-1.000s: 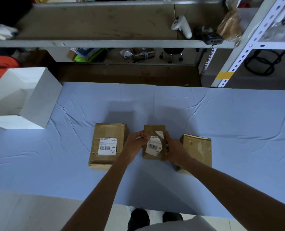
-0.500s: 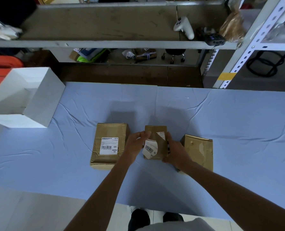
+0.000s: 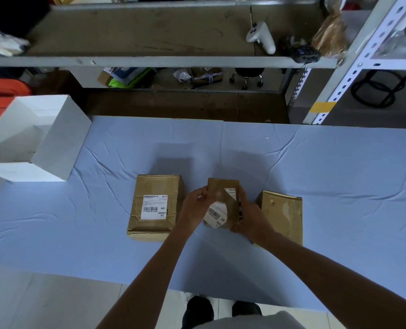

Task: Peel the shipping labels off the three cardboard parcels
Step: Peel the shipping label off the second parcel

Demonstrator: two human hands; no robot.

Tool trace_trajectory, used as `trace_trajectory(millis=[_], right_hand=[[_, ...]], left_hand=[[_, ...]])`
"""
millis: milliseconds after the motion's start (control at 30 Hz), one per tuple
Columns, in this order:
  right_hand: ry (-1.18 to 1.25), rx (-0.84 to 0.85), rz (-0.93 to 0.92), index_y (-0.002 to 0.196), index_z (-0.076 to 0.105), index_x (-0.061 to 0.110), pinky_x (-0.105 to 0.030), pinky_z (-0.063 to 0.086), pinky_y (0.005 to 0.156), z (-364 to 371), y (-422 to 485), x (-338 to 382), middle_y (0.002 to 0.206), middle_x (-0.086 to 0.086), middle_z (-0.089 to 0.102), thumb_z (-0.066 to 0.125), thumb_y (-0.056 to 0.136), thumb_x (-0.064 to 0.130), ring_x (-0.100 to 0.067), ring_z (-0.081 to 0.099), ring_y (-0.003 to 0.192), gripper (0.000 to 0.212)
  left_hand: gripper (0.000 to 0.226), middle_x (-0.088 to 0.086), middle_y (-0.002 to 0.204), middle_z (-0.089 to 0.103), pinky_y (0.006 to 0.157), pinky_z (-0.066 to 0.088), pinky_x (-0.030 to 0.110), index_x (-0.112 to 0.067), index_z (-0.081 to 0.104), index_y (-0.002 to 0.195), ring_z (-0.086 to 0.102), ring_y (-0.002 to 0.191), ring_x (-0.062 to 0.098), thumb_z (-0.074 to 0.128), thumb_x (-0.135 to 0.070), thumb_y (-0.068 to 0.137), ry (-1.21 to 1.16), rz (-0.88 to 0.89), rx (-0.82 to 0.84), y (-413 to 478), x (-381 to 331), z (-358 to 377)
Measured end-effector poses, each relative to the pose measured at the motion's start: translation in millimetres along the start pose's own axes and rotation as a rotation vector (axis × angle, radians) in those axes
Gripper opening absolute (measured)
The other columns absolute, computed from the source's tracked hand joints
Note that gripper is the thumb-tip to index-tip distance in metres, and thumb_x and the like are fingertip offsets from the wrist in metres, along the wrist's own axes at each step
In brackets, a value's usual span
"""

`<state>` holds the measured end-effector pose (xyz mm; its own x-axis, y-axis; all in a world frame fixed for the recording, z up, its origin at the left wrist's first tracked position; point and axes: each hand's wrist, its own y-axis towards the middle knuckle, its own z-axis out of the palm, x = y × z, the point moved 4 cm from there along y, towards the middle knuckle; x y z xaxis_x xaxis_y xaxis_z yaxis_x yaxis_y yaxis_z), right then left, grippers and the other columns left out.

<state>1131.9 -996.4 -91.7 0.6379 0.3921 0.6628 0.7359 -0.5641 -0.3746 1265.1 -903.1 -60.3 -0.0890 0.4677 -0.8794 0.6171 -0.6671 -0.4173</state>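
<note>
While right hand [image 3: 249,219] grips middle parcel [image 3: 223,186], left hand [image 3: 197,207] seemingly pinches its label [image 3: 215,214].

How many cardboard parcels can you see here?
3: left parcel; middle parcel, gripped by right hand, left hand pinching its label; right parcel. None seem hidden.

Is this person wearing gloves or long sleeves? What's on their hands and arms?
No gloves: the left hand and right hand are bare, no ring or watch showing. The left forearm and right forearm are bare too, no sleeves in view.
</note>
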Motion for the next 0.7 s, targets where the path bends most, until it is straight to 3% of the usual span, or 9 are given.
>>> trace_trajectory(millis=[133,200,300,433,567,633,700], right_hand=[[0.008,-0.004,0.013,0.146,-0.013,0.034,-0.045,0.056,0.084,3.3,0.3,-1.5,0.123,-0.009,0.061,0.083,0.061,0.013,-0.028,0.063,0.107,0.130],[0.016,0.005,0.021,0.148,-0.014,0.031,-0.044,0.056,0.086,6.0,0.2,-2.2,0.125,-0.008,0.060,0.082,0.062,0.013,-0.028,0.062,0.109,0.130],[0.015,0.002,0.028,0.148,-0.013,0.030,-0.045,0.056,0.084,7.3,1.3,-3.5,0.126,-0.007,0.059,0.083,0.061,0.015,-0.027,0.062,0.108,0.130],[0.008,-0.002,0.016,0.148,-0.011,0.030,-0.045,0.055,0.086,6.4,0.5,-4.1,0.129,-0.006,0.059,0.083,0.061,0.015,-0.027,0.061,0.110,0.130],[0.013,0.002,0.013,0.149,-0.010,0.028,-0.044,0.055,0.086,5.4,-1.1,-4.5,0.127,-0.007,0.060,0.084,0.061,0.013,-0.026,0.061,0.110,0.129],[0.008,0.004,0.010,0.149,-0.009,0.027,-0.045,0.055,0.086,5.4,-0.5,-4.4,0.126,-0.008,0.060,0.084,0.061,0.012,-0.027,0.061,0.110,0.129],[0.003,0.004,0.011,0.149,-0.010,0.027,-0.045,0.055,0.086,5.1,-0.8,-4.2,0.126,-0.008,0.060,0.084,0.060,0.013,-0.028,0.062,0.110,0.130]], left_hand=[[0.022,0.014,0.094,0.070,0.071,0.049,0.031,0.004,0.060,0.095,0.069,0.086,0.026,0.063,-0.015,0.085,-0.071,-0.037,0.031,-0.5,5.5,-0.2],[0.010,0.009,0.093,0.069,0.066,0.049,0.027,-0.002,0.058,0.083,0.068,0.087,0.025,0.064,-0.011,0.084,-0.094,-0.024,0.024,-2.3,5.1,-0.5],[0.012,0.003,0.095,0.067,0.065,0.052,0.024,-0.014,0.058,0.077,0.067,0.094,0.023,0.068,-0.008,0.081,-0.119,0.009,0.032,-1.2,5.8,0.3],[0.012,0.003,0.116,0.064,0.087,0.056,0.040,-0.029,0.065,0.077,0.062,0.110,0.018,0.074,-0.023,0.073,-0.048,0.059,0.037,-1.3,9.7,0.7],[0.014,-0.003,0.111,0.067,0.087,0.056,0.043,-0.008,0.063,0.075,0.065,0.104,0.020,0.076,-0.015,0.076,-0.059,0.075,-0.007,-2.5,11.5,-0.8],[0.021,-0.017,0.103,0.067,0.082,0.057,0.037,0.002,0.060,0.076,0.067,0.101,0.021,0.076,-0.012,0.076,-0.124,0.053,-0.017,-3.1,9.4,-1.6],[0.020,-0.020,0.102,0.065,0.072,0.057,0.028,-0.002,0.057,0.071,0.067,0.098,0.021,0.074,-0.010,0.079,-0.172,0.027,-0.006,-4.6,6.4,-3.1]])
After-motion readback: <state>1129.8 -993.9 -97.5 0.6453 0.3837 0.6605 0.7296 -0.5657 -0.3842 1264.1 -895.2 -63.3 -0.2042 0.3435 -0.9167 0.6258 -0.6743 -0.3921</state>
